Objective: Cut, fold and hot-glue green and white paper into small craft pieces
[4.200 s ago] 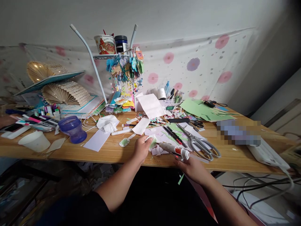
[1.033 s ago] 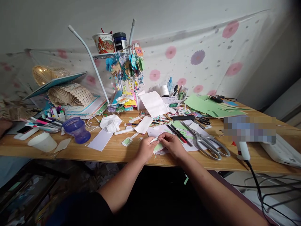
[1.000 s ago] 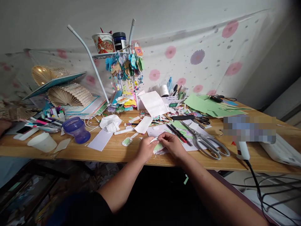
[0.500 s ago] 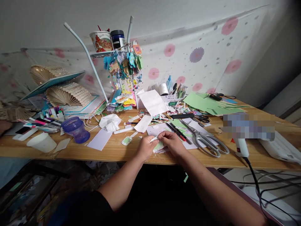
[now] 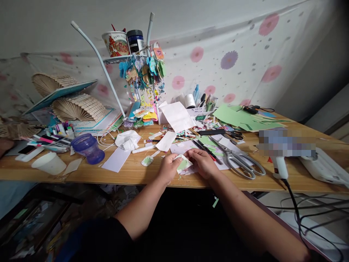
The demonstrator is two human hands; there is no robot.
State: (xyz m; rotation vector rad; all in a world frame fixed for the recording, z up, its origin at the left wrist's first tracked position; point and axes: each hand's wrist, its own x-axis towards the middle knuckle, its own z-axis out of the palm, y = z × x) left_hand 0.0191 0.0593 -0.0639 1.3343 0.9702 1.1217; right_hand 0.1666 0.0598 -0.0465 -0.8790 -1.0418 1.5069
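Near the table's front edge I hold a small green-and-white paper piece [image 5: 183, 165], its green face with a white border turned up. My left hand [image 5: 168, 168] pinches it at the left, thumb on top. At its upper right edge my right hand [image 5: 201, 162] is closed, with thumb and fingertips together. A similar small green paper piece with a white rim [image 5: 147, 161] lies left of my hands. Beneath and behind them are pale paper sheets [image 5: 181, 147] and green scraps. Several pens [image 5: 205, 149] and large silver scissors [image 5: 240, 162] lie to the right.
A white cup [image 5: 49, 163], a purple jar [image 5: 88, 148] and crumpled tissue [image 5: 127, 140] stand or lie left. A corded white-handled tool [image 5: 280, 169], partly blurred out, lies right. Green sheets [image 5: 242, 118] are at the back. Another person's hand [image 5: 5, 146] shows at the far left.
The paper piece has been tilted so its green face now shows more fully. My hands have drawn slightly apart, and the view has shifted a little.
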